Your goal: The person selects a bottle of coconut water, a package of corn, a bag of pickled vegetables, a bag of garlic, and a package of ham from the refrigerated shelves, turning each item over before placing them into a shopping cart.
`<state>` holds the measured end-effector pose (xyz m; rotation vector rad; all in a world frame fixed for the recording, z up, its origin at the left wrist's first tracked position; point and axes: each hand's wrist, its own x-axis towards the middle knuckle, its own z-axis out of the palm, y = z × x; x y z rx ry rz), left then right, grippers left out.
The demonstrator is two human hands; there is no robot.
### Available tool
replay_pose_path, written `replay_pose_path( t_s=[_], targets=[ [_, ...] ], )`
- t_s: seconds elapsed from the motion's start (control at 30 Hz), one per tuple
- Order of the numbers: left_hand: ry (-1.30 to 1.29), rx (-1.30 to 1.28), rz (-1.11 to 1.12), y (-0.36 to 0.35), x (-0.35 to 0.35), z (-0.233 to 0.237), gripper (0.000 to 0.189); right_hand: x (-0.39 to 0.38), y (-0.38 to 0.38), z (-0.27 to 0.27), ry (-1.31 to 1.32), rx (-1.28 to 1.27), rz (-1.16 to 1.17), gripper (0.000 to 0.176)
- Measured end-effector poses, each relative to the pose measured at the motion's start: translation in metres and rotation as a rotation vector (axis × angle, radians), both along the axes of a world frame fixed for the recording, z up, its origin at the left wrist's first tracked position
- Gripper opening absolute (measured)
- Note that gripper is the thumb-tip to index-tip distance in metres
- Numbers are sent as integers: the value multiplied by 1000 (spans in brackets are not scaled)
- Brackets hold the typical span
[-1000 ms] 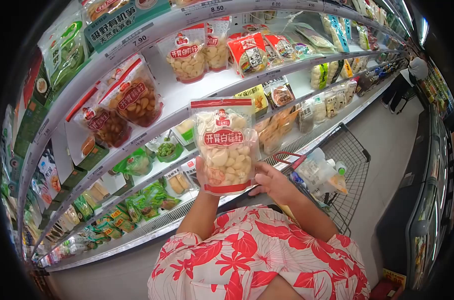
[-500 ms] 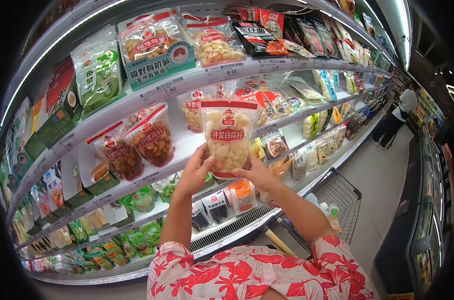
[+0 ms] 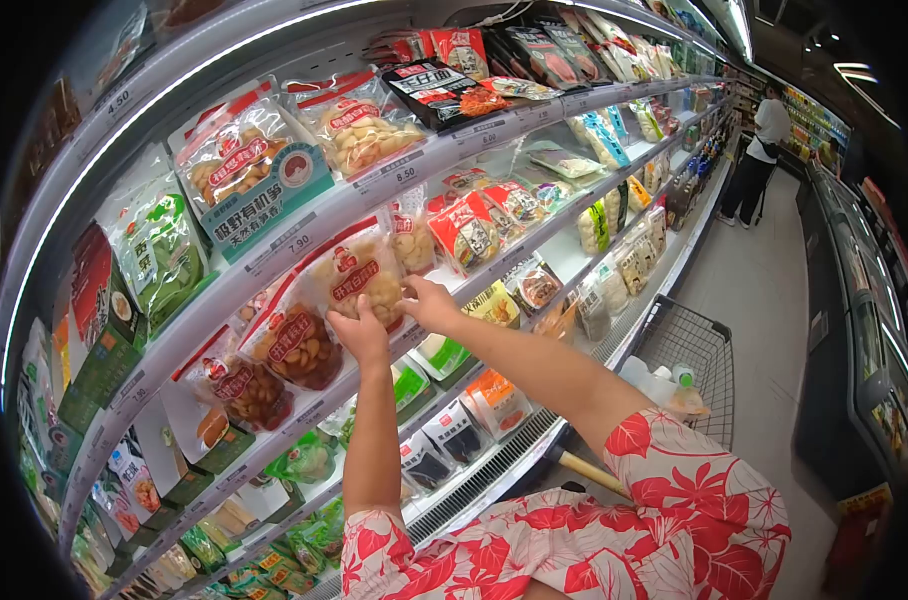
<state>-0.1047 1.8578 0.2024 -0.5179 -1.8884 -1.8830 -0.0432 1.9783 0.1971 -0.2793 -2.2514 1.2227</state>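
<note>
Nut pouches (image 3: 294,345) tight beside garlic pouch (image 3: 369,283), shelf lip (image 3: 304,238) overhead, aisle floor (image 3: 764,290) open

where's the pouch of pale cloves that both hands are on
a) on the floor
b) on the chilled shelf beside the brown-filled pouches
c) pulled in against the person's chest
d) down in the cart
b: the left hand and right hand grip the pouch up at the shelf, beside the brown-filled pouches, well above the cart.

The bag of garlic (image 3: 366,283), held up in mid-air a second ago, now stands on the shelf (image 3: 319,405) among other bags. The left hand (image 3: 359,335) and right hand (image 3: 429,303) stretch forward with it.
</note>
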Motion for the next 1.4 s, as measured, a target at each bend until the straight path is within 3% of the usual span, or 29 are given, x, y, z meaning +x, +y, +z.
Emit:
replay_pose_path(
  t_s=[0.07, 0.13, 0.27, 0.33, 0.4, 0.53, 0.63, 0.7, 0.77, 0.83, 0.9, 0.97, 1.03, 1.1, 1.17, 1.23, 1.4],
  targets=[
    [50, -42, 81, 4, -6, -5, 44, 4, -4, -17, 135, 58, -95, 47],
    [-40, 9, -19, 6, -14, -6, 46, 34, -12, -24, 196, 150, -121, 44],
    [-31, -247, 52, -1, -2, -2, 59, 135, -22, -50, 189, 96, -80, 44],
    [56, -366, 139, -2, 0, -10, 70, 198, -25, -62, 11, -178, 128, 41],
    [132, -465, 266, -1, 1, -18, 80, 252, -25, -87, -81, -361, 131, 38],
    [211, -515, 382, 8, 22, -28, 89, 357, -13, -116, -110, -109, -89, 34],
    [347, -489, 496, 25, 68, -34, 84, 430, -11, -126, -242, -48, -475, 35],
    [396, -391, 188, 34, 107, -51, 74, 472, -11, -141, -293, 68, -678, 37],
    [254, -438, -241, 50, 161, -78, 63, 503, -14, -151, -323, 95, -759, 38],
    [151, -529, -544, 62, 207, -112, 47, 528, -18, -165, -391, 132, -977, 41],
    [-113, -492, -846, 67, 243, -146, 29, 549, -15, -176, -445, 127, -998, 42],
    [-248, -438, -913, 69, 275, -158, 21, 568, -12, -184, -502, 116, -1016, 44],
    [-51, -543, -954, 68, 288, -168, 22, 585, -5, -191, -702, 102, -948, 46],
    [-42, -594, -1056, 68, 303, -155, 24, 596, 0, -199, -709, 159, -920, 47],
    [-88, -673, -1140, 67, 303, -172, 29, 601, 5, -204, -770, 161, -918, 47],
    [136, -805, -1136, 66, 302, -181, 35, 606, 10, -209, -803, 165, -896, 47],
    [362, -879, -1121, 71, 311, -182, 36, 604, 17, -218, -848, 142, -876, 46]
  ],
)
